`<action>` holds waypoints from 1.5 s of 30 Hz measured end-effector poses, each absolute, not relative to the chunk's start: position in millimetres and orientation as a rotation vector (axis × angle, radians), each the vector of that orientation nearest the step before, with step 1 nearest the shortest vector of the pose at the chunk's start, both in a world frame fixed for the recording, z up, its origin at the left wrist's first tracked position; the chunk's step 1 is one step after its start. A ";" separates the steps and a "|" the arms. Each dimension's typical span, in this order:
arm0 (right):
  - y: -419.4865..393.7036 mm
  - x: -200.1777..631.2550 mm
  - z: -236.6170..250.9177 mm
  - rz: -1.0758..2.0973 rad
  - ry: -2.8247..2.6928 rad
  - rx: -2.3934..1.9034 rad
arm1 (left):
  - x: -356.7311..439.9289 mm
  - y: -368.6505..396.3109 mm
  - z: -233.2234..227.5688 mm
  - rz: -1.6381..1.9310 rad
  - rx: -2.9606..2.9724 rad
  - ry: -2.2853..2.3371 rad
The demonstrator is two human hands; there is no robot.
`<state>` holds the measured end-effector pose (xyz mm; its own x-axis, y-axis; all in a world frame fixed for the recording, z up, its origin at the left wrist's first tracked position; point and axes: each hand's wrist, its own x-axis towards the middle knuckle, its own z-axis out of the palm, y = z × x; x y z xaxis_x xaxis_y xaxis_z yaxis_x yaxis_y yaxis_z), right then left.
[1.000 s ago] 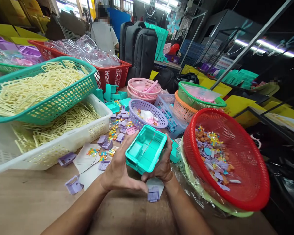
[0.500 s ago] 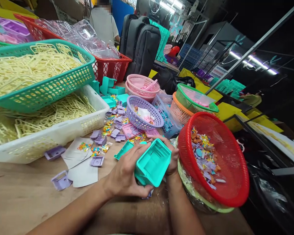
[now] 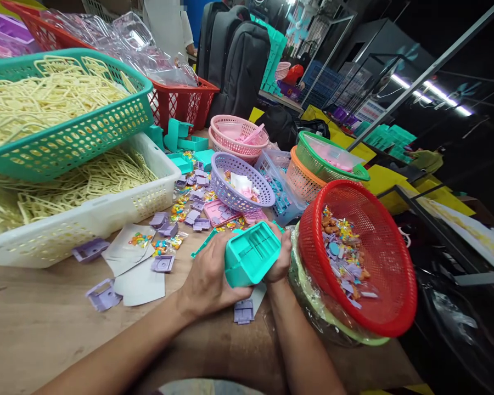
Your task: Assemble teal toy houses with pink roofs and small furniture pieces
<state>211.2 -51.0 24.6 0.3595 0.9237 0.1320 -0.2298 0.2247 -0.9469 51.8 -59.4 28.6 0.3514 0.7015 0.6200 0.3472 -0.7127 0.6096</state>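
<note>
A turquoise plastic box (image 3: 251, 258), hollow with ribs inside, is held between both hands above the wooden table. My left hand (image 3: 209, 274) wraps round its left side, thumb along the lower edge. On the box's right side, my right hand (image 3: 280, 260) grips it, its fingers partly hidden behind. Another flat turquoise piece (image 3: 203, 244) lies behind my left hand. Below the box a small purple plastic part (image 3: 244, 311) rests by a white paper. To the left are more purple parts (image 3: 102, 294) and white paper sheets (image 3: 140, 285), with small colourful beads on one.
A red basket (image 3: 395, 307) of mixed small parts tilts close on the right. At left, a green basket (image 3: 107, 129) of pale yellow handles sits on a white crate (image 3: 86, 219). A purple basket (image 3: 218, 189), pink baskets (image 3: 247, 149) and grey backpacks (image 3: 247, 77) stand behind.
The box has tipped and turned in my hands, showing more of its outer side and inner ribs. The small purple part below it has come into view. The camera has dipped slightly.
</note>
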 end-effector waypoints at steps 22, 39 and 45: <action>-149.1 149.1 99.8 0.225 -2.496 -1.258 | -42.5 -147.7 62.0 0.845 2.428 1.090; -164.4 168.7 71.3 0.070 -2.439 -1.297 | -10.9 -143.9 23.0 1.134 2.222 0.747; -160.6 163.0 55.2 0.144 -2.415 -1.271 | -14.2 -147.8 15.7 1.065 2.244 0.768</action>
